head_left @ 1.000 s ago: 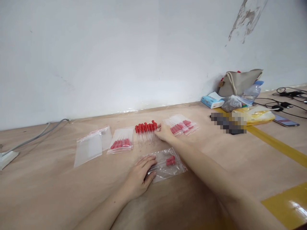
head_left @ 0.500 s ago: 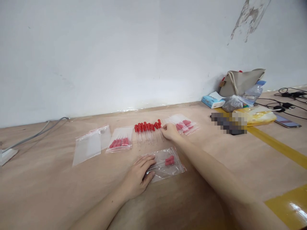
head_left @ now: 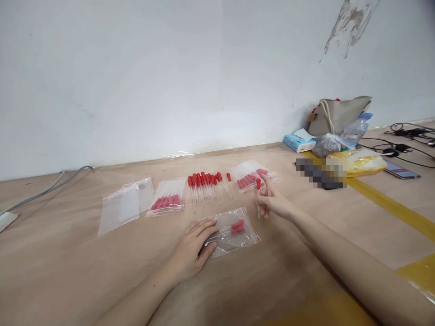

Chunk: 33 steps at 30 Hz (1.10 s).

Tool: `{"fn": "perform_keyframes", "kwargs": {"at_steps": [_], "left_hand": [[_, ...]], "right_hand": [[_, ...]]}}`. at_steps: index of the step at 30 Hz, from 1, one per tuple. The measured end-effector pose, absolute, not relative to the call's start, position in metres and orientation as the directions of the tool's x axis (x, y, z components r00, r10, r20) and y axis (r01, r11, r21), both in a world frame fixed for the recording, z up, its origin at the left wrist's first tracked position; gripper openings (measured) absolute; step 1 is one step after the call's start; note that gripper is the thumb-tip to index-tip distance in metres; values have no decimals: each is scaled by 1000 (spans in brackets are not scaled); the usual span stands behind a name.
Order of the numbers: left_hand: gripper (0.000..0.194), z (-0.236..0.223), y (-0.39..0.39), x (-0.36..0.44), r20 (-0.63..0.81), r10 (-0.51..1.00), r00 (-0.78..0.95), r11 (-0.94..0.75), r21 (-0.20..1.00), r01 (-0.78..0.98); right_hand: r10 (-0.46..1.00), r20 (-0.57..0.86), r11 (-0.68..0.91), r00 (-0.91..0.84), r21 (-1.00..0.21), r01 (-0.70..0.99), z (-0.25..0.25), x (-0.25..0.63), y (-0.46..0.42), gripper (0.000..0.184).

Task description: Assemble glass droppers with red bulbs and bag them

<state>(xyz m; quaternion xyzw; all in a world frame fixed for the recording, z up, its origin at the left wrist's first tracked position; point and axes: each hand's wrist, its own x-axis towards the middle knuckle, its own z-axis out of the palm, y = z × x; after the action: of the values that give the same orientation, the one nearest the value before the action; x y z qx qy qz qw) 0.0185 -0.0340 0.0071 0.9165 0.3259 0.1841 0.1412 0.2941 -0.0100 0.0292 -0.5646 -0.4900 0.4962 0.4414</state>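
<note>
My left hand lies flat on the mouth end of a clear zip bag that holds a few red-capped glass droppers. My right hand is lifted just right of that bag, with one red-capped dropper pinched upright between its fingers. Behind the bag lies a loose row of droppers on the brown paper-covered table. One filled bag rests left of the row and another filled bag right of it.
Empty zip bags lie at the left. At the far right stand a grey cloth bag, a tissue pack, a yellow packet, a phone and black cables. Yellow tape crosses the table.
My right hand left the loose row and came back toward me and to the right, now holding one dropper upright. My left hand has stayed on the bag.
</note>
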Motion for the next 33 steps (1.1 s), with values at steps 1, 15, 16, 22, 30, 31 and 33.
{"fn": "perform_keyframes", "kwargs": {"at_steps": [1, 15, 16, 22, 30, 31, 33], "left_hand": [[33, 7, -34, 18, 244, 644, 725, -753, 371, 544], [33, 7, -35, 17, 230, 644, 729, -750, 375, 545], [34, 7, -35, 17, 231, 647, 727, -747, 383, 544], [41, 8, -36, 18, 232, 671, 704, -719, 434, 543], [41, 11, -37, 21, 251, 668, 700, -723, 441, 532], [41, 12, -36, 21, 251, 668, 700, -723, 442, 531], [40, 12, -36, 21, 252, 671, 698, -721, 443, 533]], "right_hand": [[987, -155, -158, 35, -984, 85, 26, 298, -17, 90], [964, -29, 17, 263, -985, -171, -7, 276, -31, 58], [975, -29, 8, 221, -986, -164, -8, 275, -33, 55], [994, 98, 88, 43, -976, 197, -13, 280, -38, 30], [969, 245, 230, -39, -832, 505, -21, 280, -30, 21], [969, 247, 224, -25, -826, 517, -22, 279, -30, 21], [969, 247, 213, -7, -818, 534, -23, 278, -30, 20]]}}
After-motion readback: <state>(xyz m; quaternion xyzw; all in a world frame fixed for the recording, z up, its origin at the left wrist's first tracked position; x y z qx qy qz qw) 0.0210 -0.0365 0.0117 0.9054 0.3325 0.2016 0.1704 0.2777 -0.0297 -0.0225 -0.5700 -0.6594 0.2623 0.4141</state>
